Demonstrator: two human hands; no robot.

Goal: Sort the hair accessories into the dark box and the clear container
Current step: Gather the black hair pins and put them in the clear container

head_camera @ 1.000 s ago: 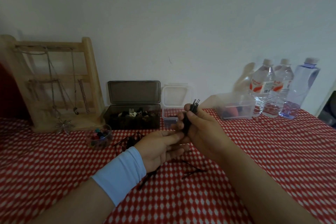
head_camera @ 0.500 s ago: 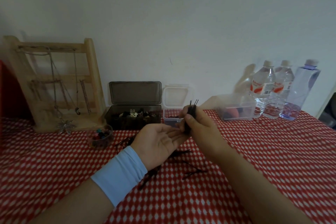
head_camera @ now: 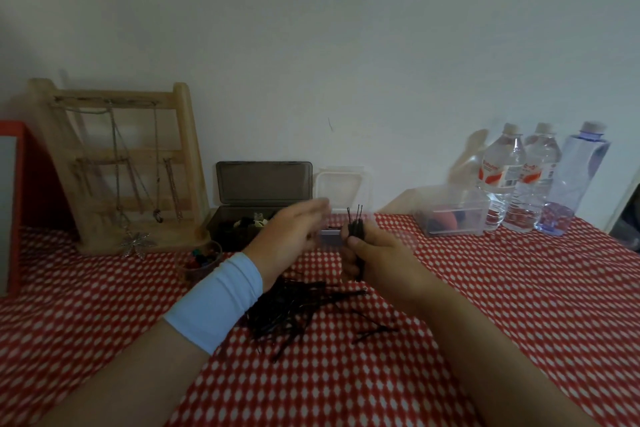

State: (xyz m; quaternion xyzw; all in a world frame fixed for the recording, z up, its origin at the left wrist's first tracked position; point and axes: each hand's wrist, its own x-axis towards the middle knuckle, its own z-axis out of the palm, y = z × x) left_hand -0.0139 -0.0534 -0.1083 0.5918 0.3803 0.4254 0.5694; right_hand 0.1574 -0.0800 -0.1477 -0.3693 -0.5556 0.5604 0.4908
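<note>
Red-checked table (head_camera: pixel 519 305): loose black hairpins (head_camera: pixel 287 312), probably; boxes, bottles.

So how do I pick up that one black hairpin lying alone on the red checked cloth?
Probably pinch the lone black hairpin at its middle from above: it is thin, lies flat on the red checked cloth, clear of the heap of black hairpins.

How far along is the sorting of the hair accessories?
Done: the dark box already holds some accessories. In hand: the right hand grips a bundle of black hairpins; the left hand, blurred, looks open beside it. Left: a pile of hairpins lies unsorted on the tablecloth.
</note>
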